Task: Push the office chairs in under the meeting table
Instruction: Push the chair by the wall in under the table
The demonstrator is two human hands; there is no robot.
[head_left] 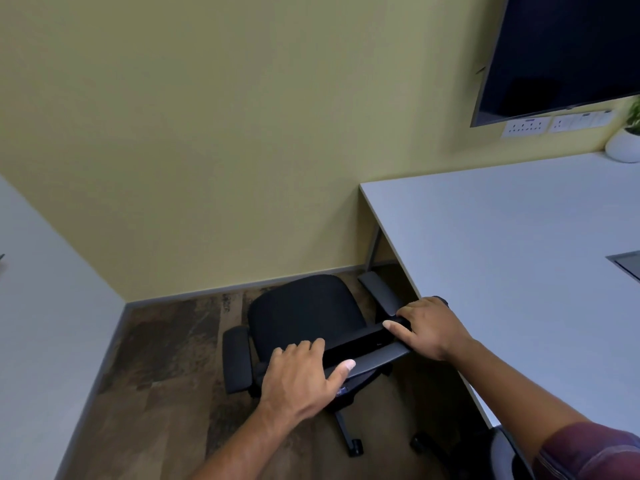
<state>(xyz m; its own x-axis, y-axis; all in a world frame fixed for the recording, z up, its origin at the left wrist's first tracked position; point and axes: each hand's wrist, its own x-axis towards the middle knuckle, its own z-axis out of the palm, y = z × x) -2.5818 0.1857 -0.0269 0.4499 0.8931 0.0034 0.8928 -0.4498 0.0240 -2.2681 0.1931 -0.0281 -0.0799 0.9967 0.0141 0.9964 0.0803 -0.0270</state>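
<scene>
Large black flat wall-mounted screen [561,53]: high, far right of the grip. White wall socket plates [526,127]: directly beneath the screen. Round white plant pot [623,147] with green leaves: far right. Pale yellow wall [225,133]: beyond. Dark wood-plank floor [166,358]: below.

One office chair [304,313] fully in view; edge of second chair [502,455] at bottom right. Two armrests [237,358] on first chair. Two hands [298,372], both on chair back. One table [519,244]. One wall screen [568,50]. Two socket plates [526,127] under screen. One potted plant [627,140] on table.
</scene>
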